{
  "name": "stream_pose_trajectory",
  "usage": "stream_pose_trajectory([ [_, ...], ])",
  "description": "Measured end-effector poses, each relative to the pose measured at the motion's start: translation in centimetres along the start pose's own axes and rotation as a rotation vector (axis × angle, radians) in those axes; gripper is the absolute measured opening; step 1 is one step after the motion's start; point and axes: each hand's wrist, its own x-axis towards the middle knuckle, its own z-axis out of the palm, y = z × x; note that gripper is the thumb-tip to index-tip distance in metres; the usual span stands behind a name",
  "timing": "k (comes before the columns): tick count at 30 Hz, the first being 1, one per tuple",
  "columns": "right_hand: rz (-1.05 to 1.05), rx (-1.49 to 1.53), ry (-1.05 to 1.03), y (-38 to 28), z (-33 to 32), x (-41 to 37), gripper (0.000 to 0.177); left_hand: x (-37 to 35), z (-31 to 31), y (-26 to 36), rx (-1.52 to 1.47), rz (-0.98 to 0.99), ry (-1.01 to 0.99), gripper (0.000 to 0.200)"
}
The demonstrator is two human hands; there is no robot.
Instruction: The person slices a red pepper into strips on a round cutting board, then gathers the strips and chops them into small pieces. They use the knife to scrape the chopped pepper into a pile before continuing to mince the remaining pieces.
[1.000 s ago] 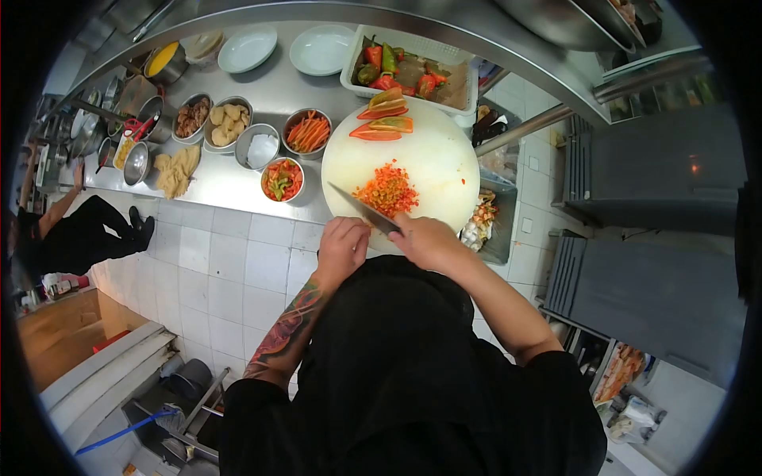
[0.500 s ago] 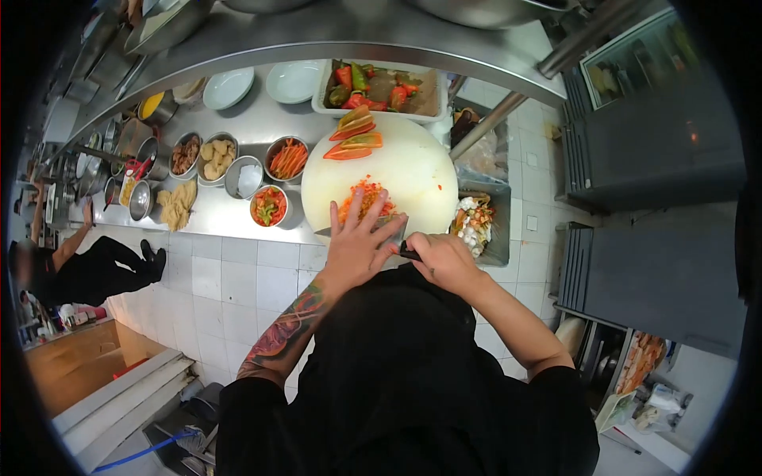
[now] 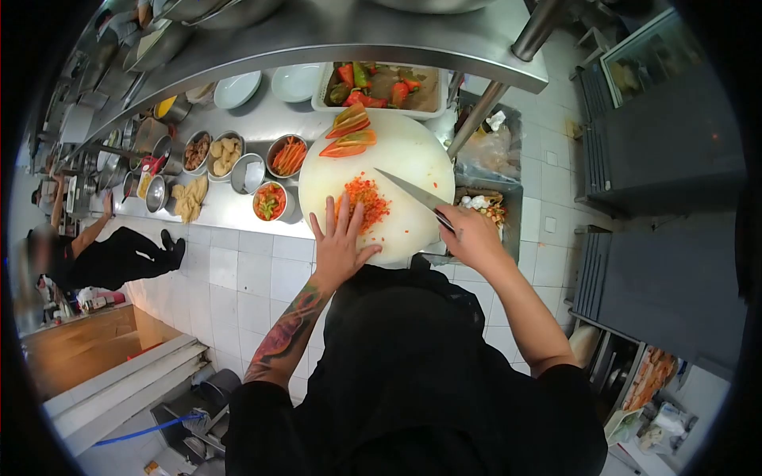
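My right hand (image 3: 475,235) is closed around the dark handle of a kitchen knife (image 3: 413,190), whose blade points to the upper left over the round white cutting board (image 3: 413,143). With fingers spread, my left hand (image 3: 342,244) rests at the near left of the board, its fingertips at the edge of a pile of finely chopped red pepper (image 3: 367,200). A few loose bits lie around the pile. Two pepper pieces, red with some green, lie at the board's far left: one pepper piece (image 3: 349,144) lies nearer than the other pepper piece (image 3: 348,121).
A white tray (image 3: 435,107) of peppers stands behind the board. Metal bowls to the left hold carrot strips (image 3: 287,157) and other food; one holds diced peppers (image 3: 270,202). A grey bin (image 3: 509,230) stands right. A metal shelf (image 3: 317,49) hangs overhead. A person (image 3: 119,254) is at far left.
The knife has come off the chopped pepper and swung to the right, its blade now pointing away from me. My left hand has moved slightly left and nearer, off the blade.
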Motion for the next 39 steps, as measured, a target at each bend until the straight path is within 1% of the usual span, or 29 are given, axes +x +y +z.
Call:
stream_pose_trajectory([
  [1,0.035,-0.073,-0.042,-0.4,1.1,0.4,0.036,0.8,0.2,0.1,-0.001,-0.026,0.028,0.108],
  [3,0.016,-0.041,0.007,-2.2,3.5,0.7,0.036,2.1,0.4,-0.5,0.052,-0.068,0.055,0.111],
  [5,0.079,-0.09,-0.114,-4.6,5.2,0.3,0.035,3.0,1.4,-2.0,-0.142,-0.136,0.242,0.111],
  [7,0.097,-0.051,-0.089,-6.1,5.4,-0.3,0.035,3.0,1.7,-2.8,-0.266,-0.083,0.278,0.118],
  [9,0.063,0.14,0.044,-6.0,5.1,-1.2,0.034,2.1,1.5,-2.8,-0.357,0.071,0.206,0.125],
  [10,0.148,0.219,0.033,-5.6,4.5,-1.6,0.03,1.7,0.8,-2.7,-0.305,0.131,0.163,0.126],
  [11,0.311,0.346,-0.035,-5.3,3.3,-2.2,0.028,1.9,0.4,-3.0,-0.321,0.149,0.158,0.126],
  [12,0.3,0.531,0.104,-3.2,4.6,-3.6,0.026,2.4,0.2,-3.4,-0.286,0.183,0.15,0.125],
  [13,0.313,0.515,0.112,-2.3,3.5,-4.8,0.026,3.0,0.2,-3.9,-0.252,0.214,0.146,0.124],
  [15,0.782,0.964,-0.034,-1.9,2.0,-6.5,0.024,5.0,0.6,-5.6,-0.33,0.216,0.163,0.121],
  [16,0.795,0.952,-0.015,-2.5,2.8,-7.0,0.024,5.6,0.6,-6.2,-0.389,0.209,0.177,0.118],
  [19,0.887,1.187,0.084,-5.1,6.9,-8.5,0.022,5.8,0.2,-6.2,-0.372,0.292,0.135,0.108],
  [20,0.92,1.158,0.138,-6.3,9.3,-8.2,0.021,5.9,0.2,-5.9,-0.384,0.306,0.132,0.108],
  [21,0.953,1.131,0.192,-7.7,11.6,-7.5,0.021,5.9,0.3,-5.3,-0.437,0.305,0.139,0.1],
  [22,0.959,1.129,0.233,-9.5,13.0,-6.5,0.02,6.0,0.3,-4.7,-0.488,0.302,0.147,0.092],
  [23,0.96,1.127,0.273,-11.0,14.3,-5.2,0.02,6.2,0.6,-4.1,-0.492,0.312,0.148,0.092],
  [25,0.901,1.124,0.254,-12.9,17.1,-2.9,0.019,6.3,1.0,-2.8,-0.648,0.301,0.168,0.082],
  [26,0.899,1.124,0.262,-14.2,17.7,-1.9,0.019,6.4,0.7,-2.0,-0.717,0.298,0.195,0.065],
  [27,0.851,1.147,0.315,-15.4,17.7,-0.8,0.017,6.5,1.3,-1.5,-0.717,0.305,0.2,0.065],
  [29,0.79,1.163,0.372,-16.0,17.5,0.2,0.016,7.0,3.0,-0.6,-0.93,0.233,0.197,0.046],
  [30,0.759,1.14,0.353,-16.0,17.3,0.2,0.016,7.2,2.9,0.1,-0.986,0.215,0.256,0.029],
  [31,0.73,1.116,0.333,-16.0,17.1,0.1,0.016,7.5,2.7,0.4,-0.991,0.221,0.261,0.029],
  [33,0.704,1.083,0.346,-16.5,16.0,-0.4,0.016,8.3,2.6,1.0,-1.124,0.085,0.357,0.022],
  [34,0.699,0.945,0.32,-17.4,14.7,-0.6,0.016,8.9,2.3,1.1,-1.147,0.086,0.48,0.016],
  [35,0.692,0.81,0.291,-17.8,14.1,-1.0,0.016,9.3,2.3,1.1,-1.145,0.08,0.486,0.016],
  [36,0.572,0.701,0.368,-17.7,14.0,-1.7,0.015,9.7,2.4,1.0,-1.415,-0.106,0.404,0.015],
  [37,0.566,0.704,0.363,-17.9,13.3,-2.4,0.015,10.0,2.4,0.8,-1.677,-0.298,0.311,0.014],
  [38,0.559,0.73,0.364,-18.2,12.4,-3.1,0.015,10.2,2.3,0.6,-1.85,-0.348,0.269,0.017],
  [39,0.555,0.755,0.365,-18.8,10.9,-3.4,0.015,10.5,2.3,0.5,-1.849,-0.347,0.273,0.017],
])
